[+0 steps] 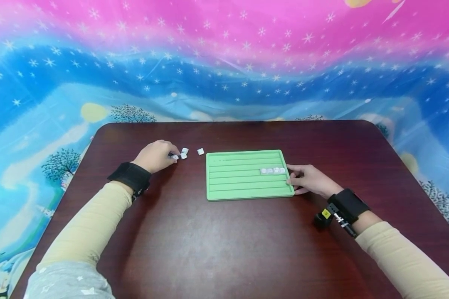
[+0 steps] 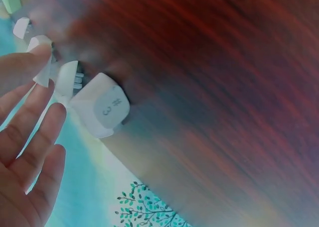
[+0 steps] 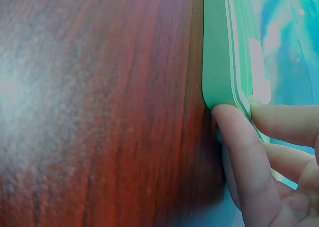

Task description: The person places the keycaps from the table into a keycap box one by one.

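My left hand [image 1: 156,156] is over the left part of the table. Between thumb and fingertips it pinches a white keycap [image 2: 44,73]. Close by lies a keycap marked "#3" [image 2: 110,107], with another keycap [image 2: 66,80] beside it showing ridges underneath. Farther along, a lone keycap [image 1: 200,151] lies nearer the green ridged tray [image 1: 243,195]. My right hand [image 1: 309,180] grips the tray's right edge, thumb at the rim. A short row of white keycaps [image 1: 273,170] sits in one channel, at the tray's right end. Legends on that row are too small to read.
A dark reddish-brown table [image 1: 194,245] with rounded far corners bears everything. Behind it hangs a pink and blue cloth [image 1: 224,74] printed with snowflakes and trees. Each wrist wears a black band [image 1: 129,178], and a small device sticks out from the right one.
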The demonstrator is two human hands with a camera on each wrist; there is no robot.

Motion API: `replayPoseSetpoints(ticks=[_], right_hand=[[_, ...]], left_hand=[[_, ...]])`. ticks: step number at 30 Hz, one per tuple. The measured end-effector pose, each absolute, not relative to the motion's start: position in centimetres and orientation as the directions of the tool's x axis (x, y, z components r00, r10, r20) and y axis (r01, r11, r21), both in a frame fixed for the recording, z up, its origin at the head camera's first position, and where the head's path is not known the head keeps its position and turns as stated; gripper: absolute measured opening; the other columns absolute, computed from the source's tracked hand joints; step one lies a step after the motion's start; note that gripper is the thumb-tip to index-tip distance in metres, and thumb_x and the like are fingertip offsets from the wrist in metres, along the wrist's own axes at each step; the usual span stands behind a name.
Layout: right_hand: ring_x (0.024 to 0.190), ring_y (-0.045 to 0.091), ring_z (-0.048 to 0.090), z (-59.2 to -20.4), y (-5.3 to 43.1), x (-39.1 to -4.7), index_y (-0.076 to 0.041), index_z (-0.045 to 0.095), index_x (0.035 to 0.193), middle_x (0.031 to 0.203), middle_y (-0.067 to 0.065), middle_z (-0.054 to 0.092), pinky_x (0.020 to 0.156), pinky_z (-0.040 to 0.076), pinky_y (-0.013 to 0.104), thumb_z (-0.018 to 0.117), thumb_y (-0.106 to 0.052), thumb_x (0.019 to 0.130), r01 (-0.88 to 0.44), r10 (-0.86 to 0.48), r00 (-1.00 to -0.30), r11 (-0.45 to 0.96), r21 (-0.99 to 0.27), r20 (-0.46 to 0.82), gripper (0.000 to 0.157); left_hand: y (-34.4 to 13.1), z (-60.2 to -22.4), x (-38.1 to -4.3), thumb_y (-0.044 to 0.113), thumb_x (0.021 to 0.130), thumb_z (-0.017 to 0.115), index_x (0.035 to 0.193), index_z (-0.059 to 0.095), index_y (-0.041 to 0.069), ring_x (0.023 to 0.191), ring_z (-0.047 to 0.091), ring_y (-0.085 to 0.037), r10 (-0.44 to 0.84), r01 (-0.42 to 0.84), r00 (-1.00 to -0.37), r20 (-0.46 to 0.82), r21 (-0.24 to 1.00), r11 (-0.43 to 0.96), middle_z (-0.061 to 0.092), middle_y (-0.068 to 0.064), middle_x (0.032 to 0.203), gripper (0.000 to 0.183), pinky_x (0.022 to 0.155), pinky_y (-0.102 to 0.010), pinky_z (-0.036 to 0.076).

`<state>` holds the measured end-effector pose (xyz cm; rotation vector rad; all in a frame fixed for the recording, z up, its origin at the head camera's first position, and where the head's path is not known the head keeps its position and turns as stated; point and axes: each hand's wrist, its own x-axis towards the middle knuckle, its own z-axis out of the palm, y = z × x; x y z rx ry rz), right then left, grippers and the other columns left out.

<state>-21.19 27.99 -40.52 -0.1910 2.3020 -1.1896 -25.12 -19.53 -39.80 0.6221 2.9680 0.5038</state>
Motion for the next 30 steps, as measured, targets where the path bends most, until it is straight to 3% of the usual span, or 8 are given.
replayPoseSetpoints(ticks=[11, 30], right_hand=[[0.088, 0.022, 0.067, -40.7, 28.1, -21.2, 0.005, 0.024, 0.159, 0.103, 0.018, 0.053, 0.072, 0.06, 0.032, 0.062, -0.005, 0.102, 0.1, -0.363, -0.853, 0.592, -0.799, -0.375, 0.069], [0.088, 0.021, 0.067, -40.7, 27.9, -21.2, 0.004, 0.024, 0.159, 0.104, 0.018, 0.052, 0.072, 0.06, 0.032, 0.063, -0.006, 0.102, 0.114, -0.352, -0.851, 0.599, -0.793, -0.388, 0.07]], left_hand=[[-18.8, -38.8, -24.5, -0.003, 0.092, 0.069, 0.118, 0.074, -0.001, 0.1, 0.066, -0.032, 0.391, 0.375, -0.919, 0.045, 0.404, 0.834, 0.071, -0.019, 0.115, 0.026, 0.089, -0.048, 0.054], [-16.8, -38.6, -23.8, -0.005, 0.09, 0.069, 0.11, 0.076, -0.002, 0.093, 0.066, -0.028, 0.395, 0.388, -0.915, 0.084, 0.446, 0.807, 0.072, -0.015, 0.109, 0.022, 0.085, -0.044, 0.055]])
